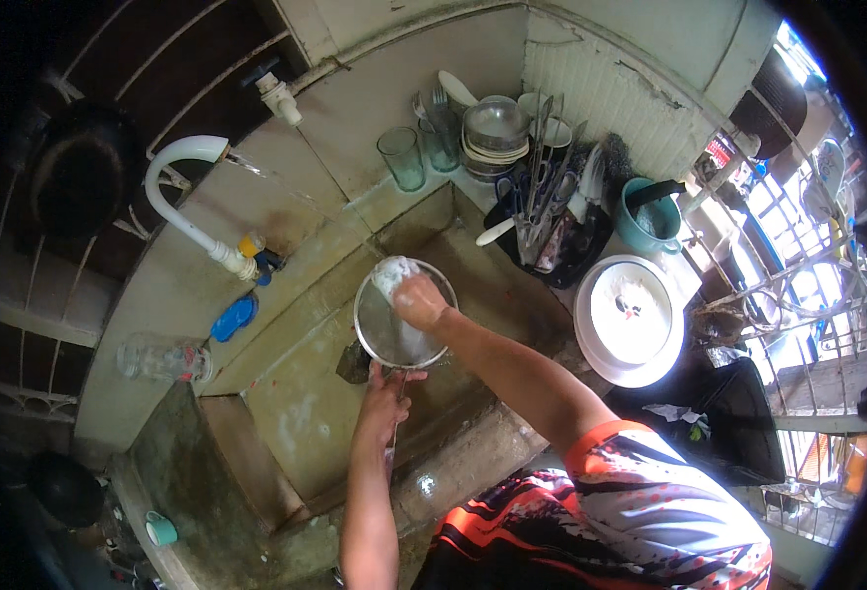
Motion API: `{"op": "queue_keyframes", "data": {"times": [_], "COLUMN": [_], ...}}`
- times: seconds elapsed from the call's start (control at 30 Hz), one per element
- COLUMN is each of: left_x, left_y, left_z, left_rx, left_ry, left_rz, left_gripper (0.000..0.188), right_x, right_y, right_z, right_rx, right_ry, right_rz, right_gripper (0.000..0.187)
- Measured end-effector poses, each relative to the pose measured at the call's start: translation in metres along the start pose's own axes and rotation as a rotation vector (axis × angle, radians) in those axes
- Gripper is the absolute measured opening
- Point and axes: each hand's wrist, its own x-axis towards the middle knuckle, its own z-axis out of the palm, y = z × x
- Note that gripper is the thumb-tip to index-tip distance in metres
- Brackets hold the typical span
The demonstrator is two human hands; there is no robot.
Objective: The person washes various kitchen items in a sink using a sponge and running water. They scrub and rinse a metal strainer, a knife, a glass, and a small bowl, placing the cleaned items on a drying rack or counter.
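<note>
In the head view, the person bends over the sink [301, 423], both hands at work above its basin. The left hand [384, 398] is closed round the handle of a round strainer [377, 320], whose rimmed bowl hangs over the middle of the sink. The right hand [421, 300] reaches inside that rim, its fingers pressing a white, foamy scrubber [392, 275] against the bowl near its far edge; how tightly they curl is hard to see.

The step in hand looks like soaping the strainer. Another stroke would call for the left hand to keep the handle steady while the right hand shifts the foam along the mesh. Rinsing would call for bringing the bowl left of the sink's middle, toward the thin stream from the tap [158, 197].

A dark lump [353, 364] lies in the sink, below the strainer; what it is cannot be told. Glass tumblers [401, 162] stand on the worktop behind the sink, a black holder of cutlery [591, 246] at its far right corner, and white dishes [598, 349] to its right.
</note>
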Motion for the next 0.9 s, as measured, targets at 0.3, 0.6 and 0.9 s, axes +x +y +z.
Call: {"op": "queue_keyframes", "data": {"times": [0.3, 0.6, 0.9], "left_x": [-0.003, 0.008, -0.008], "left_y": [0.005, -0.008, 0.004], "left_z": [-0.020, -0.004, 0.006], "left_rx": [0.089, 0.171, 0.157], "left_ry": [0.074, 0.063, 0.073], "left_rz": [0.156, 0.084, 0.121], "left_gripper": [0.036, 0.046, 0.053], "right_x": [-0.015, -0.009, -0.012], "right_y": [0.028, 0.020, 0.023], "right_z": [0.002, 0.037, 0.008], "right_rx": [-0.270, 0.585, -0.105], "right_ry": [-0.018, -0.024, 0.159], "right_rz": [-0.263, 0.640, -0.455], "right_gripper": [0.018, 0.022, 0.023]}}
